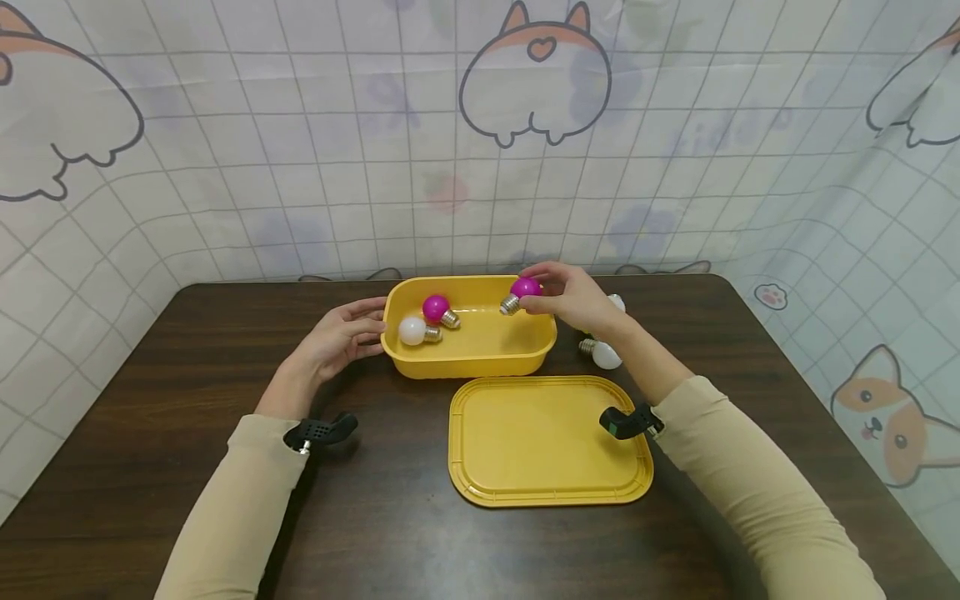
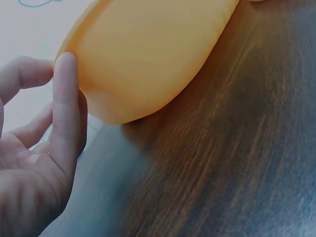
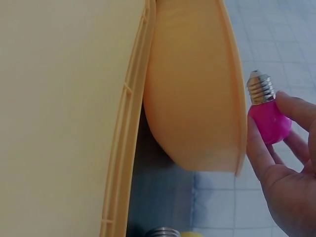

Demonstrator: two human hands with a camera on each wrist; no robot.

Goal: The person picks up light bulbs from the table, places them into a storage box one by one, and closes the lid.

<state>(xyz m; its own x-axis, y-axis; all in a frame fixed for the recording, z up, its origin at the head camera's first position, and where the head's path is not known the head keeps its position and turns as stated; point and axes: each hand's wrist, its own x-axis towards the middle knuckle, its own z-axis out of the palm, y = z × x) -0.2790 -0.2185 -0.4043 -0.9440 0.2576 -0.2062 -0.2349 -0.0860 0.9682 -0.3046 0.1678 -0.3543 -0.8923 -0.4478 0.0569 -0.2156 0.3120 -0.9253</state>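
A pink light bulb (image 1: 526, 288) with a silver screw base is pinched between the thumb and fingers of my right hand (image 1: 573, 298), over the right end of a yellow bin (image 1: 468, 367). The right wrist view shows this bulb (image 3: 270, 122) with its base pointing up. Inside the bin's left half lie another pink bulb (image 1: 436, 309) and a white bulb (image 1: 412, 331). My left hand (image 1: 337, 337) touches the bin's left end with extended fingers; in the left wrist view its fingertips rest against the bin's outer wall (image 2: 148, 59).
In front of the bin a yellow lid (image 1: 551, 442) lies flat on the dark wooden table (image 1: 360, 517). White bulbs, one of them plainly visible (image 1: 606, 356), lie right of the bin, partly behind my right forearm. A patterned curtain (image 1: 375, 167) hangs behind the table.
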